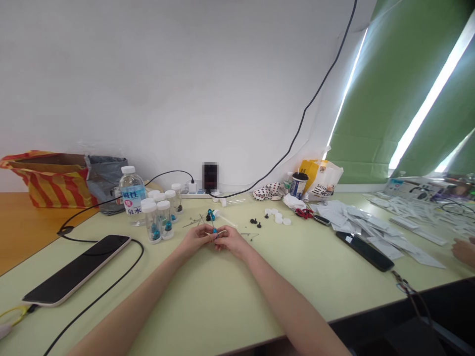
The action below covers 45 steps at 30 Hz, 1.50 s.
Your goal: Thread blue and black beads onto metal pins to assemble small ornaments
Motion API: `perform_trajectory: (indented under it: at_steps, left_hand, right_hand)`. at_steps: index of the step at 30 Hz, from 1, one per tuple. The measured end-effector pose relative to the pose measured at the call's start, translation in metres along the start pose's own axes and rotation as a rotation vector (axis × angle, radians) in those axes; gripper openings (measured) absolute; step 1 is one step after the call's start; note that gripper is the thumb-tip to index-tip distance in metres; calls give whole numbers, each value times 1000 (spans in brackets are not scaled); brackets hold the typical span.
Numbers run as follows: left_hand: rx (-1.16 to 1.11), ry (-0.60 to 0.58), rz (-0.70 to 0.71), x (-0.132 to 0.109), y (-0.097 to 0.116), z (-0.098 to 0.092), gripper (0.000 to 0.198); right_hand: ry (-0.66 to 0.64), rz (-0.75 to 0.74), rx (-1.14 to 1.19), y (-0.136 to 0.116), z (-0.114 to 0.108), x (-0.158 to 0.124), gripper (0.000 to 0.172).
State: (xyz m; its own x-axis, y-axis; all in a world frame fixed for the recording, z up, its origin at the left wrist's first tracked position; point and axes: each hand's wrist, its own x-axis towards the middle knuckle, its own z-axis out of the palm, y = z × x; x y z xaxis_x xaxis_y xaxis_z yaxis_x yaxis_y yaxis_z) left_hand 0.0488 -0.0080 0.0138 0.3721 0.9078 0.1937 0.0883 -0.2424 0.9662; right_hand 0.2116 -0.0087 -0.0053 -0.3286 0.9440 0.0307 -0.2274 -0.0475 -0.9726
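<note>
My left hand (196, 239) and my right hand (230, 239) meet over the table, fingers closed in a pinch. Between the fingertips shows a small shiny blue piece (214, 231) with a thin rod; its exact kind is too small to make out. Just beyond lie more blue pieces (211, 213) and several thin metal rods (196, 220). Right of my right hand are loose thin rods (250, 234), small black stoppers (254, 221) and round white caps (278, 217). Left of my left hand stand several clear, white-capped tubes (151, 221) with blue and dark pieces inside.
A water bottle (129, 195) stands behind the tubes. A phone (79, 269) and black cable (129, 269) lie left. To the right are a dark phone-like object (365, 249), red-handled scissors (305, 213), a cup (298, 187) and white packets (356, 220). Another person's hand (464, 251) is far right.
</note>
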Motion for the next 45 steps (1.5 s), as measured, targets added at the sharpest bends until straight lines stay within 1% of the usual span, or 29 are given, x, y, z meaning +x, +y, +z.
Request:
perform_trajectory:
  at_steps: [12, 19, 25, 31, 40, 45]
  left_hand:
    - [-6, -3, -18, 0, 0, 0, 18]
    - [-20, -18, -25, 1, -2, 0, 16]
    - [-38, -10, -10, 2, -4, -1, 13]
    - [-64, -7, -5, 2, -4, -1, 15]
    - [-54, 5, -3, 1, -2, 0, 12]
    - [-29, 4, -12, 0, -1, 0, 13]
  right_hand:
    - [23, -10, -51, -1, 2, -1, 44]
    - [17, -24, -52, 2, 1, -1, 50]
    - [9, -28, -19, 1, 0, -2, 52]
    - [-28, -23, 37, -1, -1, -2, 54]
    - [-31, 0, 72, -4, -2, -3, 50]
    - [-10, 3, 72, -6, -1, -6, 48]
